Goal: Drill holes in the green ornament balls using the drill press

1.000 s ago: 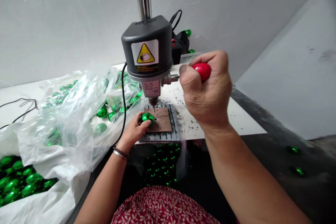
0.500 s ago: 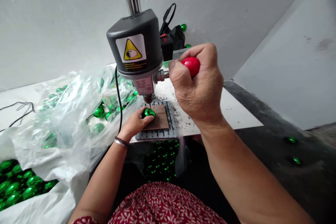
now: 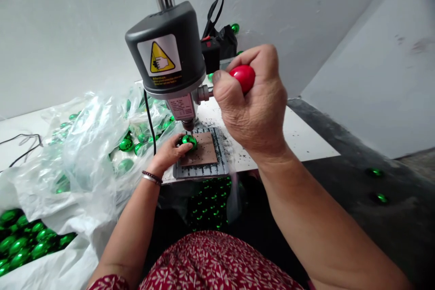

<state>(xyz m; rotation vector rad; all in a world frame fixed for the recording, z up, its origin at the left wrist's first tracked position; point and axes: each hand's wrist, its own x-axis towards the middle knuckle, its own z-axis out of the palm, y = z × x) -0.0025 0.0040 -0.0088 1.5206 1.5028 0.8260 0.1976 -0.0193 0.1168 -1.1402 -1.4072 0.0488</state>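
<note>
A black bench drill press (image 3: 165, 50) with a yellow warning label stands in front of me. My right hand (image 3: 256, 99) is closed round its feed lever, whose red knob (image 3: 244, 78) shows between thumb and fingers. Under the chuck (image 3: 188, 125), my left hand (image 3: 171, 150) grips a shiny green ball (image 3: 189, 142) between thumb and fingers. The ball rests on a brown board (image 3: 205, 152) laid over the grey slotted drill base (image 3: 222, 168). The drill bit is at the top of the ball; whether it has entered cannot be made out.
Clear plastic bags (image 3: 91, 131) with green balls cover the table's left side. More balls (image 3: 27, 240) fill a white sack at lower left, and others lie below the table edge. Dark shavings dot the white table (image 3: 299, 138). Two balls (image 3: 381, 198) are on the floor at right.
The view has shifted slightly, so the drill press sits further left and higher. Both hands keep their holds; the ball appears turned or tilted a little under the bit.
</note>
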